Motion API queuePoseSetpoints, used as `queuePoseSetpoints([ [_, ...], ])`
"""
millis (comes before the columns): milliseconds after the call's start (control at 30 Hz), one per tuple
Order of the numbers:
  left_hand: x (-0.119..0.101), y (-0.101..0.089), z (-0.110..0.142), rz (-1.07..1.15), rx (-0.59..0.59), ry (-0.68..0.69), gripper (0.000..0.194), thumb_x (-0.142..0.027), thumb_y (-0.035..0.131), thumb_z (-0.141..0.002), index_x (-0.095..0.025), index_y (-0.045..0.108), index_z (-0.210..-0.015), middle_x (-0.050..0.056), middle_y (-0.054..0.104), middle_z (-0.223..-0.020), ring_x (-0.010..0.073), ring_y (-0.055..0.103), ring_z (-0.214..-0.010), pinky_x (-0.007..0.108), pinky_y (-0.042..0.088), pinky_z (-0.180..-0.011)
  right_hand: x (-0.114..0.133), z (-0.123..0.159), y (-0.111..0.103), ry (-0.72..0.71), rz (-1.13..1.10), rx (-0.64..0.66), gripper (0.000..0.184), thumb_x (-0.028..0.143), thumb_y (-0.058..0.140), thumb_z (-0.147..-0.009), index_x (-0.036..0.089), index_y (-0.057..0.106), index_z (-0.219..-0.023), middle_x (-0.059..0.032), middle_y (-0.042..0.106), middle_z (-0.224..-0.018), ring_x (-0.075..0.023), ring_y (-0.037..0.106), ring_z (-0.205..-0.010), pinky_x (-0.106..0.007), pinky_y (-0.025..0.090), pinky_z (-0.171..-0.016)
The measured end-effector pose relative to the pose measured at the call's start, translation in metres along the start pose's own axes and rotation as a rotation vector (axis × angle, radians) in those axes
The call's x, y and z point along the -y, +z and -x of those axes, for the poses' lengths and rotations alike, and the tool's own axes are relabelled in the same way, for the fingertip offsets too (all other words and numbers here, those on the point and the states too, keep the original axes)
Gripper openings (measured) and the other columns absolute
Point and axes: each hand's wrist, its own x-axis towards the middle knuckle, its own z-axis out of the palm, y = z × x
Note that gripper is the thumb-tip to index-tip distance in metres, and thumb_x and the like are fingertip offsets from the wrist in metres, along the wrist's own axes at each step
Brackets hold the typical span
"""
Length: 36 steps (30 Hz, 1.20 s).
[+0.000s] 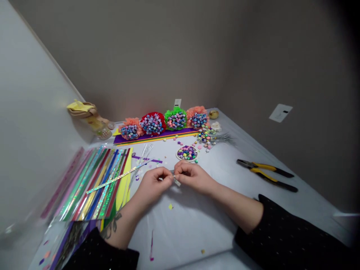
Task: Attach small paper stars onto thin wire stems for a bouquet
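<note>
Grey wall [146, 67] behind, white table [208, 228] under. Your L hand [154, 183] & R hand [194, 177] both pinch a short shiny strip [177, 182], approx. mid-table, on near side of a dish [177, 155] of small stars [188, 150]. Strip looks part-worked, prob. not finished; hands hide most of it, so can't tell how far. Done, apparently: four ruffled star clusters [153, 123] along the back. Remaining: many flat strips [95, 183] to the L, seemingly unused. Pliers [260, 170] lie untouched, R side.
</note>
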Motion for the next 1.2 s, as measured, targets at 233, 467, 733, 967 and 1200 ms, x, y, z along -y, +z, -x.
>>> queuePoseSetpoints([
  [233,0.001,0.003,0.003,-0.055,-0.131,0.059,0.015,-0.027,0.053,-0.075,-0.016,0.059,-0.067,0.0,0.059,-0.065,0.0132,0.053,-0.063,0.022,0.041,-0.058,-0.003,0.0,0.006,-0.052,0.026,-0.078,0.012,0.025,0.058,-0.075,0.018,0.054,-0.067,-0.0021,0.053,-0.076,-0.0152,0.051,-0.075,-0.028,0.04,-0.07],
  [467,0.004,0.005,0.001,-0.02,-0.066,0.039,0.016,-0.027,0.052,-0.077,-0.016,0.058,-0.067,-0.001,0.057,-0.064,0.0127,0.052,-0.063,0.022,0.04,-0.059,-0.001,0.002,0.007,-0.14,0.103,-0.086,0.01,0.017,0.052,-0.076,0.018,0.051,-0.066,-0.0023,0.051,-0.077,-0.0144,0.049,-0.074,-0.028,0.04,-0.068],
  [733,0.006,0.006,0.005,-0.029,-0.151,0.146,0.015,-0.027,0.053,-0.081,-0.016,0.059,-0.072,-0.001,0.058,-0.069,0.0121,0.053,-0.065,0.022,0.04,-0.059,0.005,0.004,0.007,-0.109,0.185,-0.329,0.013,0.022,0.065,-0.071,0.02,0.052,-0.072,-0.0038,0.049,-0.087,-0.0174,0.049,-0.085,-0.027,0.041,-0.065],
  [967,0.007,0.007,0.004,0.01,-0.14,0.134,0.017,-0.029,0.055,-0.081,-0.017,0.061,-0.072,-0.001,0.061,-0.069,0.0115,0.054,-0.063,0.021,0.041,-0.059,0.009,0.009,0.013,-0.144,0.085,-0.305,0.007,0.016,0.058,-0.073,0.019,0.058,-0.068,-0.006,0.05,-0.095,-0.0185,0.052,-0.094,-0.029,0.044,-0.072],
  [1200,0.008,0.01,0.004,0.023,-0.15,0.124,0.018,-0.031,0.053,-0.083,-0.016,0.06,-0.074,0.0,0.06,-0.069,0.0118,0.053,-0.063,0.021,0.041,-0.059,0.008,0.01,0.013,-0.14,0.062,-0.27,0.006,0.016,0.056,-0.074,0.018,0.057,-0.069,-0.0061,0.049,-0.094,-0.0183,0.051,-0.093,-0.029,0.044,-0.073],
])
